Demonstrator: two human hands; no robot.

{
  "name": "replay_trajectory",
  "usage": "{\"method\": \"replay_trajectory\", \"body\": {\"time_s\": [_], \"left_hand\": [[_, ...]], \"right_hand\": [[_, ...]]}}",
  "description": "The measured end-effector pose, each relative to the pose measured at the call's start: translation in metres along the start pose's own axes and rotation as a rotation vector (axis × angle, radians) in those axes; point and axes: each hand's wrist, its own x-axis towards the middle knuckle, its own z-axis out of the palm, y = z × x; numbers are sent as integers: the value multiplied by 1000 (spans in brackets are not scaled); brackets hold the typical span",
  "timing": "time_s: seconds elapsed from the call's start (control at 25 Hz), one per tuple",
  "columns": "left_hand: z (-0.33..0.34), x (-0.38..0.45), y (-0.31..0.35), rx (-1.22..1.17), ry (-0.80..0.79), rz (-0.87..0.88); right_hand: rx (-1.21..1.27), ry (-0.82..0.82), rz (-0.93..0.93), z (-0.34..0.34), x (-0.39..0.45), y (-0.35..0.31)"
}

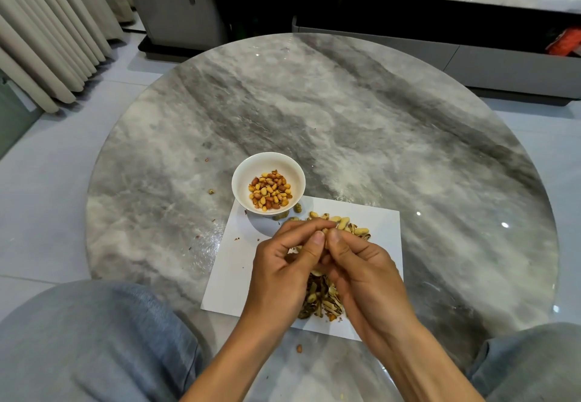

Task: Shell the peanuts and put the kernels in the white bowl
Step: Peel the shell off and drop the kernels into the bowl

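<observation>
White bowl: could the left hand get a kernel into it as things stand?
Probably yes. The white bowl sits just beyond the left hand, open-topped, nothing between them; but that hand and the right hand are both pinching a peanut.

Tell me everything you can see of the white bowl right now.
The small round white bowl, glossy like ceramic or porcelain, stands upright on the round grey marble-look table, its near side on the far-left corner of the white paper sheet. Its flaring walls are clean; the bottom holds a heap of yellow and reddish-brown peanut kernels, far below the rim. Neither hand touches it. A few unshelled peanuts lie close beside its base.
</observation>
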Motion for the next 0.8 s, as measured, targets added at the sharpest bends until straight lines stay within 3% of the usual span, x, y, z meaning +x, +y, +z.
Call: {"method": "replay_trajectory", "body": {"time_s": [0.28, 0.52, 0.64, 0.8], "left_hand": [[1, -2, -7, -267, 24, -229], [17, -7, -6, -235, 103, -168], [14, -2, -4, -224, 93, -158], [1, 4, 4, -51, -24, -21]], "right_hand": [[-266, 99, -143, 0, 1, 2], [-333, 229, -242, 8, 1, 9], [-294, 255, -206, 6, 2, 11], [-198, 134, -85, -5, 6, 4]]}}
